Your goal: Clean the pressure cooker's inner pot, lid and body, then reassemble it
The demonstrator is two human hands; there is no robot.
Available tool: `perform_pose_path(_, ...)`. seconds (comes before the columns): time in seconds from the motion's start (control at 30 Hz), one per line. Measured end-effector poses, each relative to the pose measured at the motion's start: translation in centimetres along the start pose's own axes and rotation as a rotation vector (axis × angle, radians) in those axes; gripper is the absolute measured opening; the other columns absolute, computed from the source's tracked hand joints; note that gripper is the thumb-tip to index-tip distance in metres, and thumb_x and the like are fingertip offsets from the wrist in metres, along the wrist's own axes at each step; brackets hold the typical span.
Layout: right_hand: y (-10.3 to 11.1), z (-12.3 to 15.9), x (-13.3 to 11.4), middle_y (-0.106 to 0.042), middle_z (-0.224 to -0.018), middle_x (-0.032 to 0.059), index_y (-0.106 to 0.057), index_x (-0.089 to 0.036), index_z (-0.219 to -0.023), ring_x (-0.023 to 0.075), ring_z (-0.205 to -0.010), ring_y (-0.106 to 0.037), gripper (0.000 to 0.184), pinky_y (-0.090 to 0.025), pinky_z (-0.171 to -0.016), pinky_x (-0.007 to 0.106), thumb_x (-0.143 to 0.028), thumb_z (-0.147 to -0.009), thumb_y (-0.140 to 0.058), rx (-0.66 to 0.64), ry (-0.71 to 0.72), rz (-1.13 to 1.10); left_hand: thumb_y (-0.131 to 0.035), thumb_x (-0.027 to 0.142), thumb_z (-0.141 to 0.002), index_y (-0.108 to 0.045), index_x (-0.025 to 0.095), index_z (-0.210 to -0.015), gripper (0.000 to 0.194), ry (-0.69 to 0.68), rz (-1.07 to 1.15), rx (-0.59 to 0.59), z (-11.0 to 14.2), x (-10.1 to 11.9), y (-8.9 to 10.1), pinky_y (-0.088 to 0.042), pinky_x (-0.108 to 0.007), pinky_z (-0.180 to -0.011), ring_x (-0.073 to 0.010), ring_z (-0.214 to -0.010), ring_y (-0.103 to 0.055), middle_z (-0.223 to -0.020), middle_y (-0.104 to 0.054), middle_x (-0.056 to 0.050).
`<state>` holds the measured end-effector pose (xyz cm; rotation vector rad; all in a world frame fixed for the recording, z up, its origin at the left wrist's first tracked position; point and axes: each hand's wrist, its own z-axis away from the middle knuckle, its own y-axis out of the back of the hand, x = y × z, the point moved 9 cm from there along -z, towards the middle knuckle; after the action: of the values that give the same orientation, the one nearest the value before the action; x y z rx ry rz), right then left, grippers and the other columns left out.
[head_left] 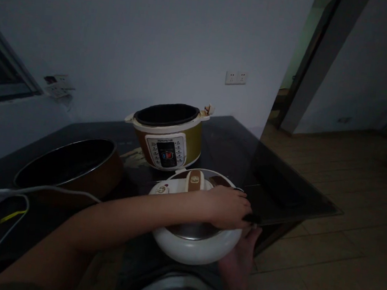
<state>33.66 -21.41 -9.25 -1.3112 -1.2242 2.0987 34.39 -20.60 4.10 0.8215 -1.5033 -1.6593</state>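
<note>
Left hand: the hand (229, 208) lies over the right part of the lid, its forearm crossing above the lid from the lower left; the fingers bend at the far edge by something small and dark, and whether they pinch anything cannot be told.
Right hand: this hand (240, 253) is beneath the other, at the lid's right rim, partly hidden; its grip cannot be told.
Lid: the round white lid (192, 252) is in front of the cooker, at the near part of the counter (235, 140), its brown-topped handle (194, 181) upward.
Cooker: just behind the lid, the brown and yellow-green cooker (193, 145) stands upright, uncovered, dark inside, with a control panel (166, 153) facing the person.
Pot: a wide brown pot (107, 175) with a shiny rim stands left of the cooker.
Cable: a pale cable (54, 189) runs before the pot, near a yellow strip (12, 216).
Wall: two sockets (236, 78) sit side by side on the wall (150, 34) behind.
Floor: tiled floor (305, 267) shows at right.
</note>
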Motion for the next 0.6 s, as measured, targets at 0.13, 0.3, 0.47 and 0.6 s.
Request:
perform_pose_path(0.13,-2.2,1.6,1.4,-0.076,-0.092,0.004,-0.072,-0.026,-0.094,0.0251,-0.104,-0.065,0.071,-0.036,-0.106,0.046,-0.085,-0.065,-0.045,-0.006,-0.191,-0.174,-0.041,0.039,-0.093,-0.062,0.014,-0.118,0.041,0.198,0.061,-0.093,-1.3,-5.1,-0.7,-0.047,-0.034,-0.087,-0.0246,-0.11,-0.061,-0.12,-0.065,-0.013)
perform_pose_path(0.3,-2.5,2.3,1.9,-0.075,-0.093,0.0043,-0.072,-0.027,-0.097,0.0264,-0.106,-0.064,0.072,-0.037,-0.105,0.047,-0.085,-0.061,-0.05,0.033,-0.254,-0.243,-0.042,0.037,-0.093,-0.062,0.012,-0.118,0.04,0.255,0.065,-0.114,-1.7,-7.5,-1.1,-0.047,-0.033,-0.087,-0.0239,-0.106,-0.063,-0.117,-0.067,-0.014)
perform_pose_path(0.47,-0.8,0.6,1.2,-0.076,-0.09,-0.0011,-0.072,-0.03,-0.096,0.0211,-0.099,-0.066,0.05,-0.044,-0.099,0.042,-0.071,-0.07,-0.059,0.023,-0.141,-0.228,-0.043,0.03,-0.093,-0.058,0.007,-0.122,0.04,-0.054,0.022,-0.028,-0.7,-1.6,-0.5,-0.036,-0.036,-0.106,-0.0229,-0.125,-0.05,-0.128,-0.061,-0.012)
perform_pose_path(0.6,1.5,-0.4,-0.1,-0.076,-0.081,-0.0077,-0.072,-0.032,-0.084,0.0128,-0.078,-0.07,0.026,-0.054,-0.076,0.025,-0.054,-0.07,-0.069,0.093,-0.002,-0.244,-0.048,0.035,-0.091,-0.063,0.012,-0.118,0.038,-0.166,-0.072,0.051,1.8,2.5,-0.2,-0.035,-0.043,-0.109,-0.0268,-0.131,-0.043,-0.128,-0.062,-0.007)
